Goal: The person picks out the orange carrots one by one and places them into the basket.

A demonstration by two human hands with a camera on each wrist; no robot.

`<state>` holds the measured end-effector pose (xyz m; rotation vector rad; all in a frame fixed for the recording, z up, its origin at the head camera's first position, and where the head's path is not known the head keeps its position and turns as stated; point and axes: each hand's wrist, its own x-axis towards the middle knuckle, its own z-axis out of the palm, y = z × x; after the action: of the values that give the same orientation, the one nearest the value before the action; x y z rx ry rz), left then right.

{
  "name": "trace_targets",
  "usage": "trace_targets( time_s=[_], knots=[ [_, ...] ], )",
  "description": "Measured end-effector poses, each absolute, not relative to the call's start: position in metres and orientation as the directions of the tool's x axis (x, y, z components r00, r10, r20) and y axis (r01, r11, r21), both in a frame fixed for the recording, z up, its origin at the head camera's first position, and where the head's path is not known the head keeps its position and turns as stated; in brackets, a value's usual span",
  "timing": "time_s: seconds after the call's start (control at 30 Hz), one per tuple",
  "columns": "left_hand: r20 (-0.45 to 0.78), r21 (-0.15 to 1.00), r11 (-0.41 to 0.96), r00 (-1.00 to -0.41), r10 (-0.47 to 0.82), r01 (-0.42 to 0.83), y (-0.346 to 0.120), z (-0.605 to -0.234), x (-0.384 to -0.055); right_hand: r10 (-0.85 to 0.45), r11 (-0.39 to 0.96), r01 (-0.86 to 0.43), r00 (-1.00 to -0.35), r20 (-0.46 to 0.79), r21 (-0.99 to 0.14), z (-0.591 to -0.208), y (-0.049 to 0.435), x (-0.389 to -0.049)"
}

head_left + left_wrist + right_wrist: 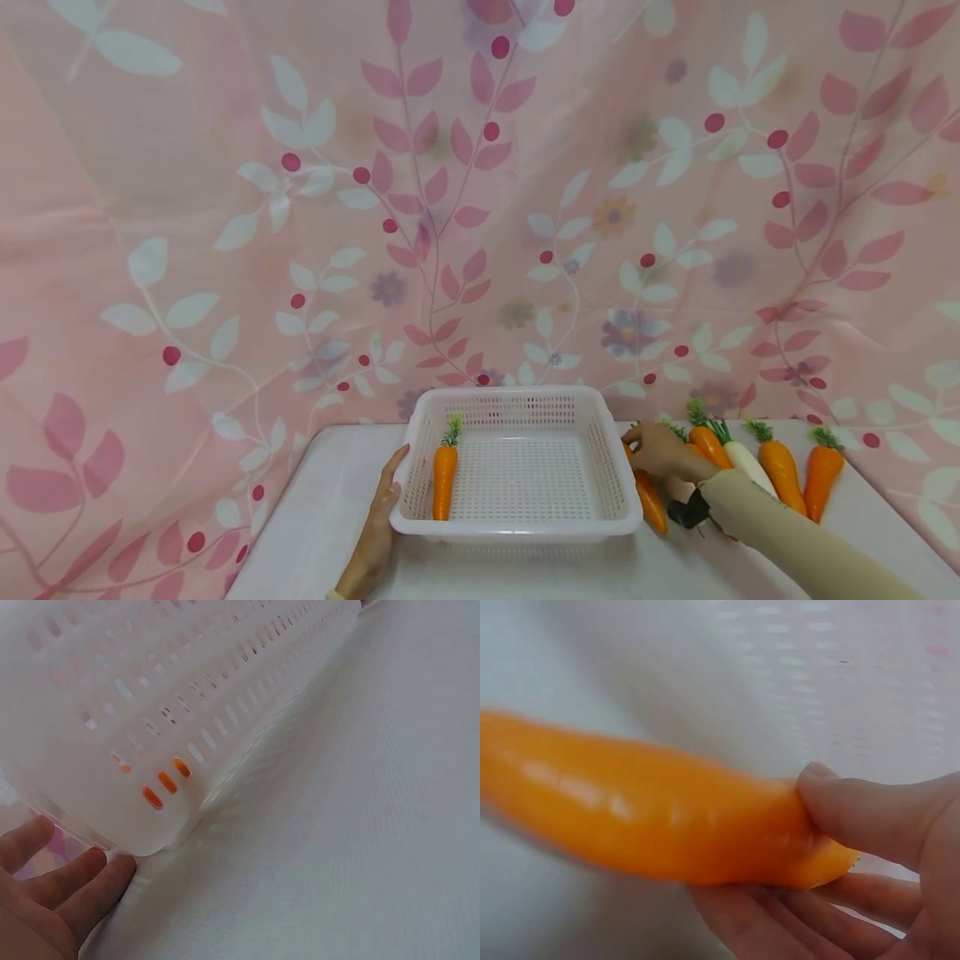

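Note:
My right hand (663, 454) grips an orange carrot (645, 810) between thumb and fingers, just outside the right wall of a white perforated plastic basket (517, 527). In the right wrist view the thumb lies over the carrot's thicker end and the fingers curl beneath. Inside the basket, on its left side, lies another carrot (445, 479) with its green top toward the back. My left hand (381, 517) rests against the basket's left side. Its fingers (97, 889) look extended near the lower corner, and its thumb is not visible in the left wrist view.
Right of the basket, partly behind my right forearm, lie a white radish (750, 467), more carrots (782, 471) and a dark green item (688, 510) of unclear kind. A pink floral curtain (480, 208) hangs behind the white table (322, 500).

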<state>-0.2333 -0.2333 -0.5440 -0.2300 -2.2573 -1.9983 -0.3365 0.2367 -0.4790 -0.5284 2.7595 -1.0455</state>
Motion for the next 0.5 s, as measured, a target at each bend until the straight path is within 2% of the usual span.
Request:
trace_targets(
  time_s=[0.07,0.17,0.33,0.5],
  knots=[
    [0.184,0.975,0.115,-0.982,0.039,0.188,-0.233,-0.544,-0.234,-0.368,0.636,-0.196,-0.927,-0.071,-0.746,-0.476,0.24,-0.336],
    [0.182,0.976,0.115,-0.983,0.04,0.185,-0.233,-0.544,-0.234,-0.356,0.58,-0.094,-0.923,-0.148,-0.809,-0.47,0.244,-0.335],
    [0.182,0.975,0.125,-0.983,0.039,0.185,-0.234,-0.545,-0.234,-0.31,0.564,0.009,-0.924,-0.222,-0.826,-0.465,0.251,-0.338],
    [0.187,0.975,0.112,-0.982,0.039,0.19,-0.234,-0.545,-0.233,-0.332,0.511,0.052,-0.909,-0.253,-0.858,-0.462,0.26,-0.339]
  ],
)
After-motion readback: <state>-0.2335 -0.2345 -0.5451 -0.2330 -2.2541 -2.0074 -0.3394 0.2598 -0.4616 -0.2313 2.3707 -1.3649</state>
